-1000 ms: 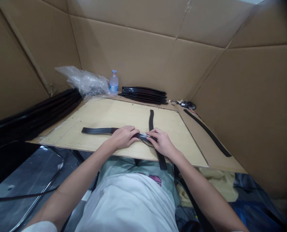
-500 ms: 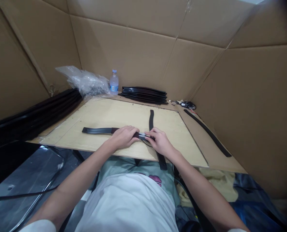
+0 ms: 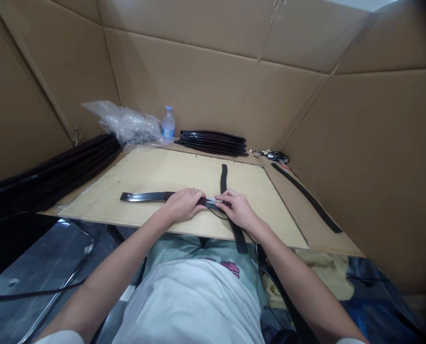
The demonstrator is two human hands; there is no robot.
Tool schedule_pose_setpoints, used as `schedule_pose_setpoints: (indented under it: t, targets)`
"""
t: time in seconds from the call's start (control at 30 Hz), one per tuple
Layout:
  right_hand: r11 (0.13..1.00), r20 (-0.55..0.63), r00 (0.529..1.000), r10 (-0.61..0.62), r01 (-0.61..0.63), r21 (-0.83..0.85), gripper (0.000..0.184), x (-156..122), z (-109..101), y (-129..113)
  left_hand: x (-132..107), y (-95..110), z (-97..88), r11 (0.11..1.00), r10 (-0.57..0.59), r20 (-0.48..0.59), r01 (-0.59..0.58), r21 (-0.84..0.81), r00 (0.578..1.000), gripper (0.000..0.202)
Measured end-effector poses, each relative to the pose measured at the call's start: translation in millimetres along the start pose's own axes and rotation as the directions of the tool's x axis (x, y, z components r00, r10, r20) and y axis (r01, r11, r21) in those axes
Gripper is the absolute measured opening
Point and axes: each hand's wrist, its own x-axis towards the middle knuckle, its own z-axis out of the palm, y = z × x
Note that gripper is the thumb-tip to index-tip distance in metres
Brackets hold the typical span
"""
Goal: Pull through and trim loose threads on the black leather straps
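Note:
A black strip (image 3: 143, 197) lies crosswise on the board, its left end shiny. My left hand (image 3: 185, 203) is closed over the strip's right part, pressing it to the surface. My right hand (image 3: 239, 209) pinches a pair of small scissors (image 3: 211, 200), whose pale blades point left at the strip beside my left fingertips. Most of their handle is hidden in my fingers. A thin dark cord loops below the blades. Under my right hand another black strip (image 3: 240, 239) runs front to back and overhangs the near edge.
A pale board (image 3: 163, 167) covers the table. Along the back stand clear plastic bags (image 3: 127, 122), a water bottle (image 3: 168, 125) and stacked black strips (image 3: 213, 142). More dark strips (image 3: 55, 172) fill the left side. One strip (image 3: 306, 198) and tangled cords (image 3: 275, 155) lie right. Cardboard walls (image 3: 198, 86) surround everything.
The shiny reflection on the strip's left end has grown brighter, as if it tilted slightly. Both hands stay almost in place, with the scissors still at the strip.

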Motion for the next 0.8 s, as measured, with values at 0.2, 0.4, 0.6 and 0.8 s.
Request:
schedule_pose_setpoints:
  t: [0.2,0.4,0.6,0.8]
  targets:
    - [1.0,-0.033,0.999,0.007,-0.007,0.009,0.023,-4.3,-4.3,-2.5,-0.1,0.4,-1.6,1.0,0.002,0.009,-0.002,0.008,1.0,0.032]
    - [1.0,-0.025,0.999,-0.023,0.023,0.008,0.024,-4.0,-1.0,-7.3,-1.1,1.2,-2.0,1.0,-0.001,0.005,0.001,-0.009,1.0,0.03]
    - [1.0,-0.04,0.999,-0.006,0.006,0.008,0.024,-5.3,-2.1,-5.9,-0.7,1.3,-2.1,1.0,-0.002,0.007,0.002,-0.01,1.0,0.03]
    - [1.0,-0.023,0.999,-0.022,0.022,-0.002,0.023,-4.5,-0.8,-6.2,-0.5,0.5,-0.7,1.0,0.005,0.005,-0.005,-0.009,1.0,0.031]
